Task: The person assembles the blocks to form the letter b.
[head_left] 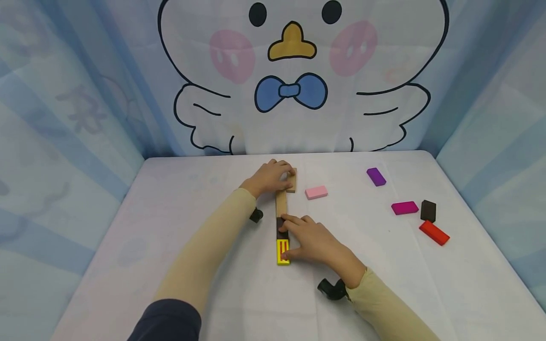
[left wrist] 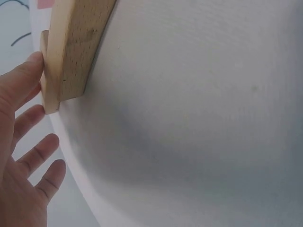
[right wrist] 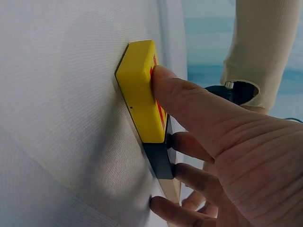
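A narrow row of blocks runs away from me: a yellow block with red stripes (head_left: 280, 259) nearest, a black block (head_left: 280, 234) behind it, then a plain wooden block (head_left: 281, 203). At the far end, a second wooden block (head_left: 292, 188) sits offset to the right. My left hand (head_left: 269, 178) holds that offset block with thumb and fingertips; the remaining fingers spread free in the left wrist view. My right hand (head_left: 315, 241) rests its thumb on the striped block (right wrist: 137, 85) while other fingers touch the black block (right wrist: 158, 161), without curling round either.
To the right of the row lies a pink block (head_left: 316, 192). Farther right are a purple block (head_left: 376, 176), a magenta block (head_left: 404, 208), a dark block (head_left: 428, 211) and a red block (head_left: 434, 232). A printed curtain (head_left: 294, 128) hangs behind the white table (head_left: 362, 251).
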Demonstrator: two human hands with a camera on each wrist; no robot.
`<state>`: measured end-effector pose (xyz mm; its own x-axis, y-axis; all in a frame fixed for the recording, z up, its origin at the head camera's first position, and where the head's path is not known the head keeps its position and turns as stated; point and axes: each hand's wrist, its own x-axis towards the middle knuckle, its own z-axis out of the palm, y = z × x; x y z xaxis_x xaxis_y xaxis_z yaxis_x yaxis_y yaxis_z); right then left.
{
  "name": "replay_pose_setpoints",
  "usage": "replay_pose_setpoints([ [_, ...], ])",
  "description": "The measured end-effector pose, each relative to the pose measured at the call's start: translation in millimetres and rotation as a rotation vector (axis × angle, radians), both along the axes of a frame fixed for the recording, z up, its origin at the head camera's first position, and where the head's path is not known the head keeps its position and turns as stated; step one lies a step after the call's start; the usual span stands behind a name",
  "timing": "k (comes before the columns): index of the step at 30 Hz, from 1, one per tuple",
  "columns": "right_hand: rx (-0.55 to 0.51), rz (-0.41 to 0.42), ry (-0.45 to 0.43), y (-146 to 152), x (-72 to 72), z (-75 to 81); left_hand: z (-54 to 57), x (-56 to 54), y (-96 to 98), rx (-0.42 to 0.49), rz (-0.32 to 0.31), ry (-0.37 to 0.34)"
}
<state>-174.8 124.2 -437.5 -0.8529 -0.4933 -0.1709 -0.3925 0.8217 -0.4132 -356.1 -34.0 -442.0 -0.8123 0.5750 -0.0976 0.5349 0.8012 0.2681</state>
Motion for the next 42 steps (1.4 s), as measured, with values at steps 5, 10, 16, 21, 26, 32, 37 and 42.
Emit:
replay_pose_setpoints([
  [5,-0.008,0.003,0.006,-0.2,0.0,0.3,0.2,-0.7,-3.5,0.011,0.006,-0.006],
  [10,-0.009,0.003,0.007,-0.1,0.0,0.2,-0.4,-1.6,-7.7,0.009,0.024,-0.005],
  [16,-0.004,-0.006,0.004,-1.0,0.0,-0.1,0.7,-3.1,-14.8,0.006,0.029,-0.010],
  [21,0.006,-0.008,0.000,-1.9,-0.6,0.5,2.3,-3.8,-22.0,0.001,0.043,-0.012],
  [26,0.012,-0.007,-0.002,-1.7,-1.0,1.4,2.5,-3.7,-26.7,0.020,0.055,-0.025],
  [32,0.003,-0.002,0.001,-0.8,-0.6,1.5,4.2,-1.9,-27.9,0.048,0.056,-0.042],
  [37,-0.003,-0.001,0.006,-0.3,-0.8,0.7,4.5,0.1,-28.8,0.049,0.057,-0.057],
  [42,0.003,0.000,0.011,-0.2,-1.0,0.0,7.0,3.0,-29.9,0.014,0.045,-0.092],
])
